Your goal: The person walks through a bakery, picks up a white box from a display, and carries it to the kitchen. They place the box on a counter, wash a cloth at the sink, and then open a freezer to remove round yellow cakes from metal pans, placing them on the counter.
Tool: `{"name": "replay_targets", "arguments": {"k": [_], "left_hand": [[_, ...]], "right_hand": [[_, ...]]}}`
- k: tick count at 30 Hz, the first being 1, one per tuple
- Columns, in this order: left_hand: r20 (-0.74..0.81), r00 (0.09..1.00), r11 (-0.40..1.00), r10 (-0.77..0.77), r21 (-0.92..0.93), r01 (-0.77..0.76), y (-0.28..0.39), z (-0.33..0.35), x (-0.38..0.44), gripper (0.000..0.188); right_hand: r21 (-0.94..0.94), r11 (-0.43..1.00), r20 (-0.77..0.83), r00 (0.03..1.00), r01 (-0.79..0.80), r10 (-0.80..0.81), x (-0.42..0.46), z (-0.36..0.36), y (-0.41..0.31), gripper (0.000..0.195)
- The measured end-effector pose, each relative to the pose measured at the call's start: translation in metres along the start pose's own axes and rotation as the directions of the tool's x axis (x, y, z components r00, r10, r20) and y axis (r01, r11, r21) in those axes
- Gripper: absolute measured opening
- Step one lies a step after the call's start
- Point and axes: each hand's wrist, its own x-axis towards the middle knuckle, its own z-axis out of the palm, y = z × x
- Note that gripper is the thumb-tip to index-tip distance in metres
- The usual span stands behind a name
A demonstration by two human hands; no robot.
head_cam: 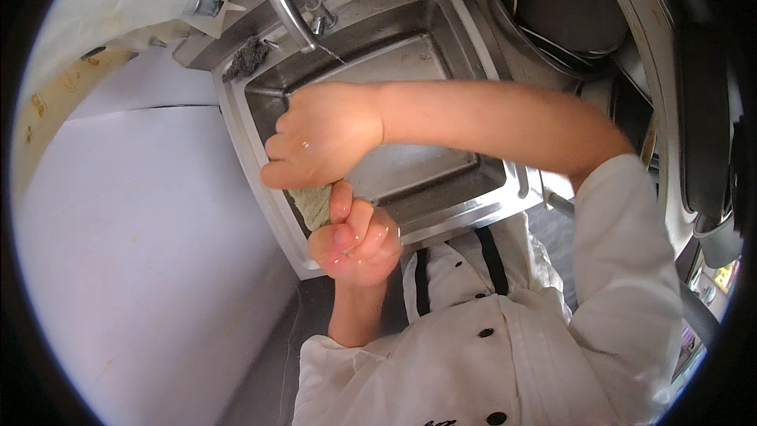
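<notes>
My right hand [322,136] reaches across from the right, its fist closed on a wet, pale green cloth [313,207]. Below it, my left hand [358,242] grips the other end of the same cloth, which is twisted between the two fists. Both hands are wet and held over the left front part of a stainless steel sink [408,171]. Most of the cloth is hidden inside the fingers. Behind my right hand, a curved metal faucet [287,3] lets a thin stream of water [332,55] fall into the basin.
A dark scouring pad [248,59] lies on the sink's back left rim. Dark pans [562,6] are stacked at the upper right. A white wall panel [148,236] stands close along the left. Clear plastic sheeting [130,6] hangs at the upper left.
</notes>
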Motion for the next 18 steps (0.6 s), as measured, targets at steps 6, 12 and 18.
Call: {"name": "replay_targets", "arguments": {"k": [6, 12, 18], "left_hand": [[-0.094, 0.994, 0.979, 0.052, -0.193, -0.069, -0.012, -0.041, 0.012, 0.009], [-0.115, 0.993, 0.966, 0.019, -0.255, -0.048, -0.015, -0.076, 0.011, 0.052], [-0.076, 0.95, 0.739, -0.304, 0.61, 0.285, 0.067, -0.13, -0.013, 0.085]], "right_hand": [[0.013, 0.96, -0.387, 0.884, -0.28, 0.263, -0.05, 0.064, -0.002, 0.013], [0.211, 0.798, -0.338, 0.724, -0.564, 0.601, -0.093, 0.093, -0.013, 0.023], [0.471, 0.247, -0.038, 0.261, -0.846, 0.965, -0.135, 0.101, -0.028, 0.022]]}}
